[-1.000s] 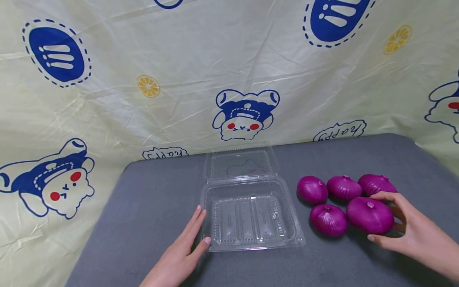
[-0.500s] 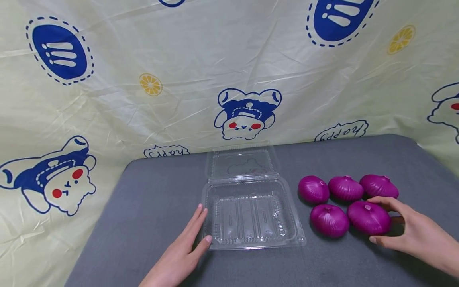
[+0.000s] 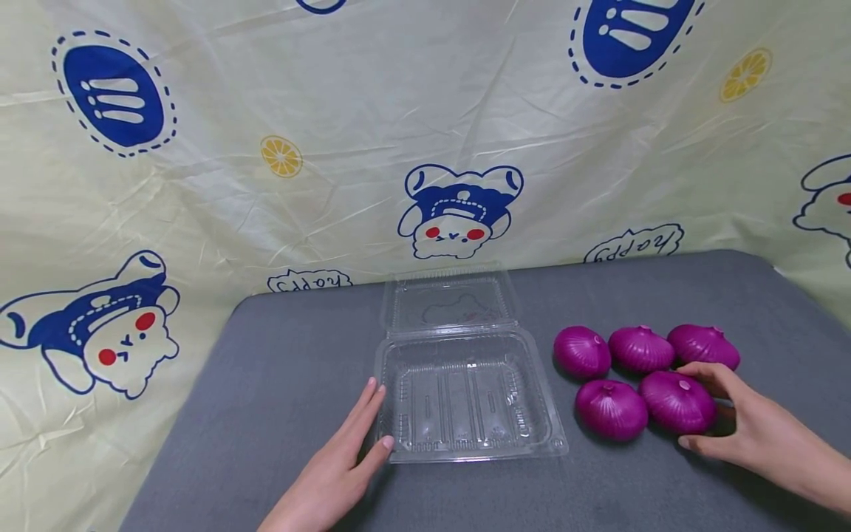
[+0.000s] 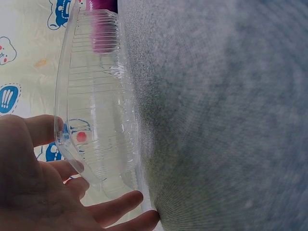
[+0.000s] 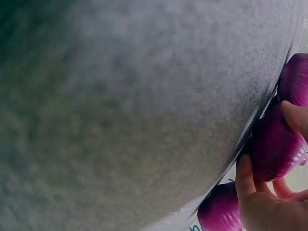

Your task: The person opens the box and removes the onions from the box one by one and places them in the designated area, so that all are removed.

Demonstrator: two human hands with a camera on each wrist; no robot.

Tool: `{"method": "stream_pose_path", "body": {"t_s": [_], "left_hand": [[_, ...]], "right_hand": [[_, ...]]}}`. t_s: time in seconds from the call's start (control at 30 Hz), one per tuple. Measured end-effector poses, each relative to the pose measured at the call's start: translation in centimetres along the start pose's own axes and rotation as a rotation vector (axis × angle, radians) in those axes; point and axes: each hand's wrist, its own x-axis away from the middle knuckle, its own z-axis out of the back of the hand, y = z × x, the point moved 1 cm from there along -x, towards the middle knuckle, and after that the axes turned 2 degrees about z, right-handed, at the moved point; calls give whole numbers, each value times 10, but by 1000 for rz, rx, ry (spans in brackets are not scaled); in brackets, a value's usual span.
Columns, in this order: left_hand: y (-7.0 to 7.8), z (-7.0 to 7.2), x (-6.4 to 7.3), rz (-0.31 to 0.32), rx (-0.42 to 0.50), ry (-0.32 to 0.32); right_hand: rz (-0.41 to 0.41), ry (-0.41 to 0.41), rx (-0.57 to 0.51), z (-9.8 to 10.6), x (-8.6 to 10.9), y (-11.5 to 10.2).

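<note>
A clear plastic clamshell container [image 3: 468, 399] lies unfolded on the table, its lid [image 3: 448, 299] laid back behind the base. At its left edge rests my left hand [image 3: 332, 462], fingers extended; in the left wrist view the fingertips meet the container's rim and side. On the right, my right hand [image 3: 744, 425] grips a red onion [image 3: 678, 403] from the side, thumb at the near side and fingers at the far side. That onion sits beside another red onion [image 3: 610, 410] in the front row. The right wrist view shows the held onion [image 5: 274, 147] close over the table surface.
Behind the front row stand three more red onions: a left one [image 3: 581, 352], a middle one [image 3: 640, 349] and a right one [image 3: 705, 346]. A grey cloth covers the table [image 3: 286, 355]. A printed curtain [image 3: 346, 185] hangs along the back edge.
My right hand has lowered the onion and shifted it slightly left, against the front onion. The left hand stays at the container, and the other onions stay put.
</note>
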Motion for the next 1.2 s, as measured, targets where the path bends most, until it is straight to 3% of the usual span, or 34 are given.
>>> {"method": "stream_pose_path", "body": {"t_s": [0.5, 0.73, 0.87, 1.2], "left_hand": [[2, 0, 0, -9, -11, 12], [2, 1, 0, 1, -12, 7], [1, 0, 0, 1, -19, 11], [0, -1, -2, -1, -17, -5]], "right_hand": [[-76, -75, 69, 2, 3, 0], [-116, -84, 53, 6, 6, -2], [-159, -143, 72, 5, 3, -3], [-152, -156, 63, 2, -4, -7]]}}
